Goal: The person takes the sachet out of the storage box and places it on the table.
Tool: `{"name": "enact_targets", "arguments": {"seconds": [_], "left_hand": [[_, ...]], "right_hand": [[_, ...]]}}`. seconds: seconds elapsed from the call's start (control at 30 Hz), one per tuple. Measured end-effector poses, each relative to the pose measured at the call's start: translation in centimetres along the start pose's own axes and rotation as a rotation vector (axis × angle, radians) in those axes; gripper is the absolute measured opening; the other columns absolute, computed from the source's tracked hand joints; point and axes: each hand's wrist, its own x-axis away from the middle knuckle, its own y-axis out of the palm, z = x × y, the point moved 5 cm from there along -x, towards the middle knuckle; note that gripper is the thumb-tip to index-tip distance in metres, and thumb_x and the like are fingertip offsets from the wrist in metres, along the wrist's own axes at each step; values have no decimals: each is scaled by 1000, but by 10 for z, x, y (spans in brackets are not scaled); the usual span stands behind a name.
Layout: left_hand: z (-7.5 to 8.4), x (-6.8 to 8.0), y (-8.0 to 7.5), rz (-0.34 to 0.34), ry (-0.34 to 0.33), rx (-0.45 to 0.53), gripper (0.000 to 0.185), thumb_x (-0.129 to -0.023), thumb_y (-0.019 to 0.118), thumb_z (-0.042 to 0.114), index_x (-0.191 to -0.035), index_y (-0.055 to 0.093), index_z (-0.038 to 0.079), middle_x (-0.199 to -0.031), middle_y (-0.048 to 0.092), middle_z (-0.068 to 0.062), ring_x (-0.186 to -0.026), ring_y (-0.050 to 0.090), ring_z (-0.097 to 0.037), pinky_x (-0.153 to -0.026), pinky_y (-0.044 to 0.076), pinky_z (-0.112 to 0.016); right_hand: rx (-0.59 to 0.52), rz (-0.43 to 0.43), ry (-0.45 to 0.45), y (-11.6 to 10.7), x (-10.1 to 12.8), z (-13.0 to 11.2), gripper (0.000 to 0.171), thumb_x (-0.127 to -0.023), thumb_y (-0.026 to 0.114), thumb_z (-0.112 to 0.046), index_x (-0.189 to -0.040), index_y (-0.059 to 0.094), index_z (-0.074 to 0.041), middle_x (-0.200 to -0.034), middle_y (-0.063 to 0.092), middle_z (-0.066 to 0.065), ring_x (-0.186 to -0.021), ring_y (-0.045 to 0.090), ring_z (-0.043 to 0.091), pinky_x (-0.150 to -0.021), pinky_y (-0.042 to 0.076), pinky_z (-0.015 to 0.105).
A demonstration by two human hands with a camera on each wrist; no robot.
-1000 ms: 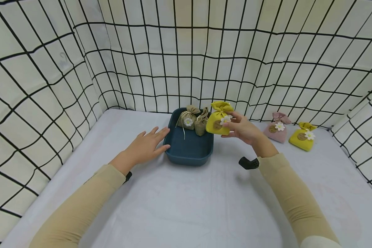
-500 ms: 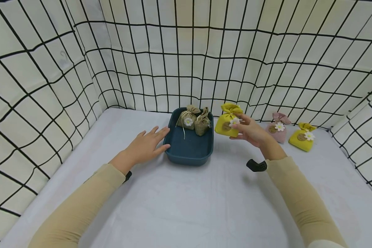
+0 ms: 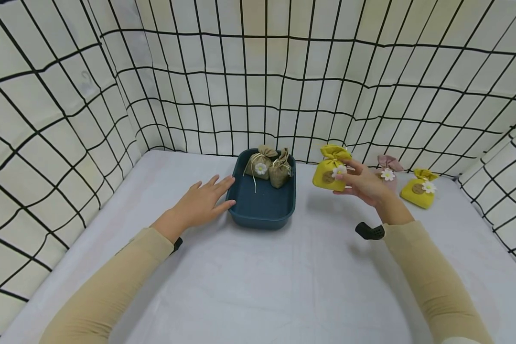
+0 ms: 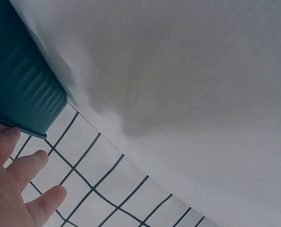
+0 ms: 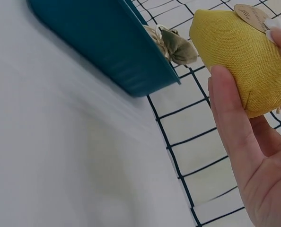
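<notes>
Pinching the small mustard-yellow cloth sachet with the daisy (image 3: 329, 170), seemingly light, soft and yielding, by its plump body, the right hand (image 3: 363, 183) grips it while the left hand (image 3: 202, 203) rests flat, fingers straight, against the dark-blue plastic tray (image 3: 262, 210).

The left hand (image 3: 199, 203) is laid flat, palm down, with the fingers spread and straight (the forearm is stretched forward in a beige sleeve). The right hand (image 3: 363, 184) is raised, its fingers and thumb closed in a pinch, wrist bent upward.
</notes>
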Motion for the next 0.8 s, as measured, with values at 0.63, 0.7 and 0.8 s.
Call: {"name": "enact_targets", "arguments": {"seconds": [0.63, 0.7, 0.8], "left_hand": [[0, -1, 1, -3, 0, -3, 72, -107, 49, 49, -164, 27, 11, -167, 29, -9, -153, 23, -39, -116, 21, -68], [0, -1, 1, 1, 2, -4, 72, -107, 50, 49, -164, 28, 11, -166, 29, -9, -153, 23, -39, -116, 21, -68], [0, -1, 0, 6, 4, -9, 72, -107, 50, 49, -164, 28, 11, -166, 30, -9, -153, 22, -39, -117, 21, -68]], "right_hand": [[-6, 83, 16, -42, 31, 4, 82, -104, 61, -8, -166, 7, -6, -134, 42, 7, -105, 64, 8, -84, 61, 34], [-10, 87, 12, -47, 34, 5, 83, -103, 62, -8, -166, 7, -6, -134, 41, 7, -104, 64, 7, -85, 60, 35], [-16, 93, 13, -54, 40, 5, 84, -103, 62, -8, -166, 6, -7, -135, 38, 7, -104, 64, 7, -85, 60, 35]]}}
